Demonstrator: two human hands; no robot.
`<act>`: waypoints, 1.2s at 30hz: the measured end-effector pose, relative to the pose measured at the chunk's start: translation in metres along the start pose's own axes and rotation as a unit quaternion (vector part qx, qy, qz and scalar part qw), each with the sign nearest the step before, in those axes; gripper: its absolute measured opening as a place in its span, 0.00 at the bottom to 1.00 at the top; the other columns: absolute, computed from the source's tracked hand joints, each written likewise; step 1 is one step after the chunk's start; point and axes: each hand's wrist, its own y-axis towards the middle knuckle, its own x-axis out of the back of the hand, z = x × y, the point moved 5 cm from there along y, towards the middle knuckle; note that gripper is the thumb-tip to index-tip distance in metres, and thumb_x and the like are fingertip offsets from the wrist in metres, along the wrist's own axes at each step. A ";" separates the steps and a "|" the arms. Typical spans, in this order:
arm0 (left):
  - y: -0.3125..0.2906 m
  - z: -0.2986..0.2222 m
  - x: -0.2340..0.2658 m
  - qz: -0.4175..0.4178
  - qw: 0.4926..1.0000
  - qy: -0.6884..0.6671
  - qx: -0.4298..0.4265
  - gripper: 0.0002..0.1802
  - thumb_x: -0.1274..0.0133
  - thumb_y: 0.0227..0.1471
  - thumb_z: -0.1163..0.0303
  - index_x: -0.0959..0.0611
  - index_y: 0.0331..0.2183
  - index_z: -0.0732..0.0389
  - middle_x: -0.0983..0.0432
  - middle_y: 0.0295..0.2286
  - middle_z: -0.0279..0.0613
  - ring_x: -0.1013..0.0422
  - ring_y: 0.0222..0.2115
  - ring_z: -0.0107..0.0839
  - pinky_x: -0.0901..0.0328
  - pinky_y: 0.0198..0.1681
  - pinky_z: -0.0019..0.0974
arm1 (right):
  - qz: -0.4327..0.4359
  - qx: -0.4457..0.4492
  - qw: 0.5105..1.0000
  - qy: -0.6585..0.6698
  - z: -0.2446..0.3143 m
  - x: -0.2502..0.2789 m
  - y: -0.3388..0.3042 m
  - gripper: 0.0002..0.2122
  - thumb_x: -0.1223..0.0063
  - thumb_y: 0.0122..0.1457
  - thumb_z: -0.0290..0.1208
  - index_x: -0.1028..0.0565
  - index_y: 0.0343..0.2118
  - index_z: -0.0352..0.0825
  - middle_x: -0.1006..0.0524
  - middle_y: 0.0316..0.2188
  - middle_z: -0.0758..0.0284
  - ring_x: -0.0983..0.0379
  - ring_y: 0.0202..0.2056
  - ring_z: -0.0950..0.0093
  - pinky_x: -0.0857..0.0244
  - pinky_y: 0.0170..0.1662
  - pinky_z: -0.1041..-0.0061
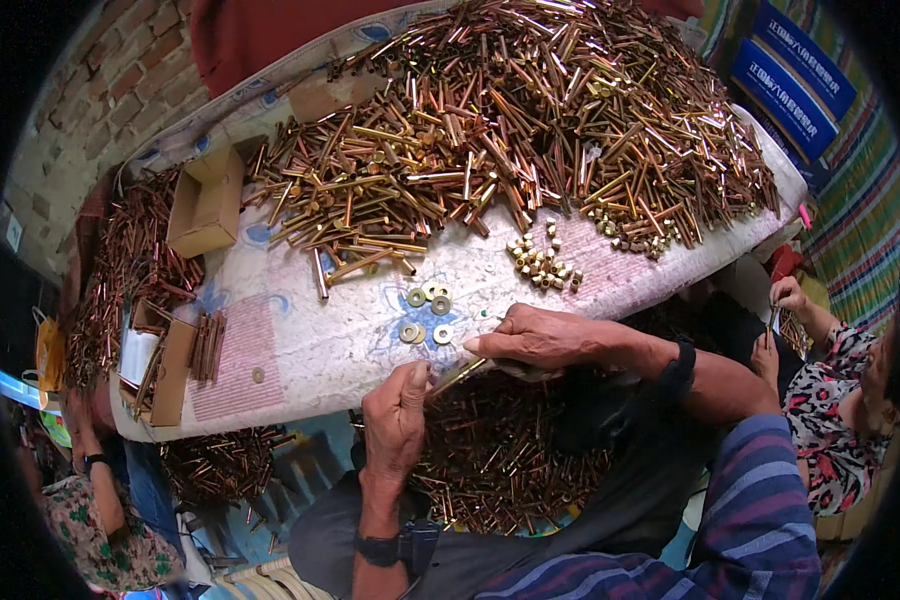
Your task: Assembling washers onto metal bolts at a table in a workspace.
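Note:
Both my hands are at the table's near edge, holding one slim brass-coloured bolt (459, 377) slantwise between them. My left hand (395, 418) pinches its lower left end between thumb and fingers. The upper right end is in my right hand (535, 338), whose fingers are curled and partly hidden. Just beyond them, several flat washers (441, 305) lie loosely together on the patterned cloth (350, 350). Farther off sits a small cluster of short brass-coloured nuts (542, 265). A large heap of similar metal bolts (470, 140) covers the far side of the table.
An open cardboard box (208, 205) stands at the left, and another box (170, 370) with bolts is near the left corner. More bolts (510, 450) are piled below the table edge. Blue boxes (785, 95) stand far right. People sit at right (840, 420) and left (110, 530).

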 end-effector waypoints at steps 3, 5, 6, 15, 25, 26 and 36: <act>0.003 0.022 0.004 0.004 0.999 0.022 0.036 0.16 0.48 0.64 0.63 0.17 0.37 0.68 0.22 0.24 0.51 0.26 0.24 0.40 0.33 0.30 0.40 | 0.076 -0.069 0.994 -0.043 0.005 0.001 -0.008 0.30 0.56 0.68 0.56 0.28 0.18 0.33 0.33 0.12 0.73 0.38 0.14 0.80 0.44 0.17 0.75; 0.005 0.022 0.005 -0.005 0.999 0.013 0.041 0.15 0.47 0.63 0.64 0.17 0.38 0.68 0.22 0.25 0.52 0.26 0.24 0.41 0.33 0.31 0.40 | 0.055 -0.030 0.992 -0.111 0.002 0.005 -0.003 0.29 0.56 0.68 0.55 0.26 0.21 0.31 0.32 0.13 0.72 0.36 0.15 0.79 0.42 0.19 0.73; 0.005 0.021 0.005 -0.012 0.999 0.005 0.048 0.15 0.47 0.63 0.64 0.17 0.38 0.68 0.21 0.26 0.53 0.25 0.25 0.42 0.32 0.32 0.40 | 0.034 0.009 0.984 -0.176 0.002 0.008 0.000 0.29 0.55 0.68 0.55 0.24 0.24 0.30 0.30 0.14 0.70 0.34 0.16 0.78 0.39 0.20 0.72; 0.005 0.013 0.007 -0.040 0.992 0.108 -0.053 0.10 0.45 0.59 0.70 0.17 0.38 0.67 0.20 0.32 0.58 0.24 0.32 0.56 0.30 0.36 0.48 | -0.412 0.092 0.832 -0.361 0.002 0.088 0.040 0.16 0.42 0.60 0.39 0.24 0.29 0.28 0.25 0.17 0.53 0.27 0.21 0.53 0.33 0.27 0.57; 0.003 0.005 0.012 -0.035 0.990 0.118 -0.067 0.08 0.45 0.58 0.70 0.18 0.36 0.66 0.21 0.32 0.57 0.25 0.33 0.58 0.31 0.36 0.51 | -0.371 0.076 0.822 -0.425 0.011 0.044 0.098 0.16 0.41 0.58 0.41 0.24 0.40 0.32 0.20 0.27 0.53 0.21 0.31 0.54 0.30 0.34 0.57; 0.002 0.004 0.011 -0.032 0.990 0.114 -0.072 0.08 0.45 0.58 0.70 0.18 0.36 0.66 0.21 0.31 0.58 0.25 0.33 0.58 0.32 0.35 0.51 | -0.373 0.084 0.821 -0.424 0.010 0.043 0.103 0.16 0.42 0.59 0.42 0.24 0.41 0.32 0.20 0.27 0.53 0.21 0.31 0.54 0.30 0.35 0.57; 0.003 0.018 0.018 -0.046 0.991 0.112 -0.050 0.09 0.47 0.58 0.71 0.18 0.37 0.67 0.21 0.32 0.59 0.25 0.34 0.59 0.31 0.36 0.51 | -0.397 0.176 0.864 -0.256 0.039 0.058 0.090 0.13 0.44 0.60 0.37 0.25 0.31 0.29 0.22 0.23 0.52 0.22 0.25 0.55 0.30 0.29 0.59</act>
